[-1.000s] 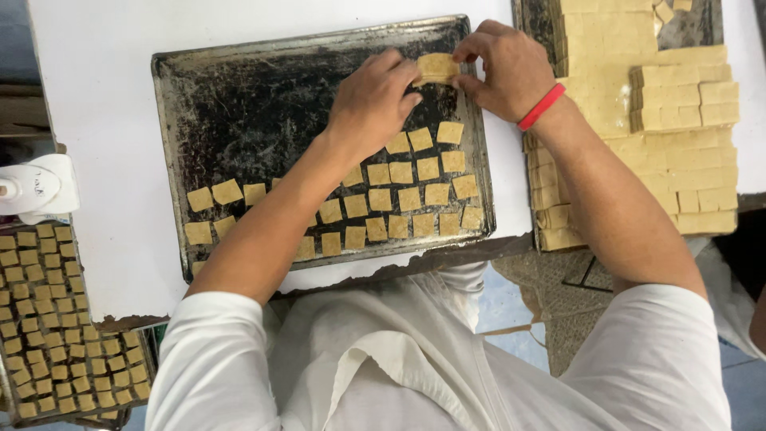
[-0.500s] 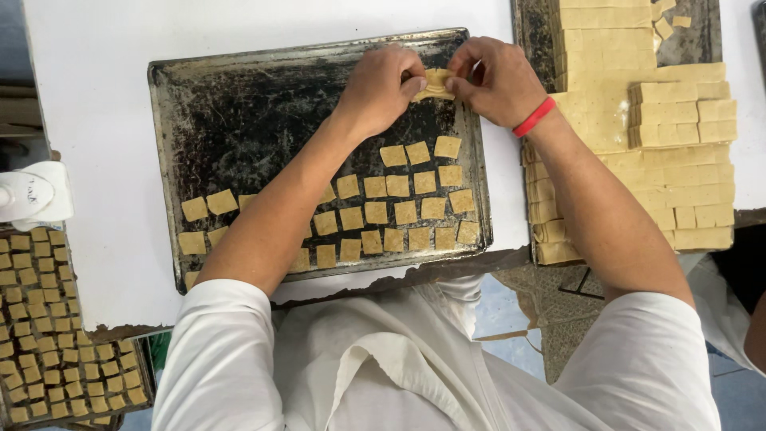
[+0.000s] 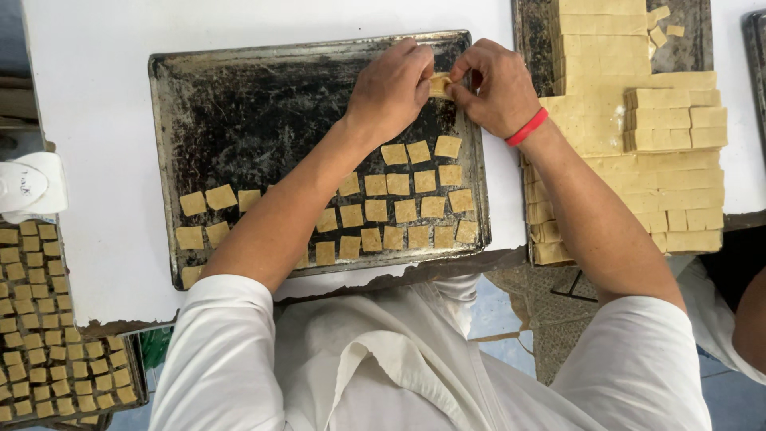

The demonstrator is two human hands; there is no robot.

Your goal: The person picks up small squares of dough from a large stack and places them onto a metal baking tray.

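Note:
A dark, worn baking tray (image 3: 239,120) lies on the white table with several pale dough squares (image 3: 407,209) laid in rows along its near side. Over the tray's far right part, my left hand (image 3: 391,88) and my right hand (image 3: 499,88) meet. Both pinch a small stack of dough squares (image 3: 440,84) between their fingertips. A red band circles my right wrist (image 3: 527,128).
A second tray (image 3: 535,40) to the right carries stacked, scored dough sheets (image 3: 638,152). At the lower left a tray of many small dough squares (image 3: 48,335) sits below table level. A white object (image 3: 28,185) rests at the left edge. Another person's arm (image 3: 750,319) shows at right.
My hands have come together over the far right of the tray, and both now grip the small dough stack that my right hand carried before.

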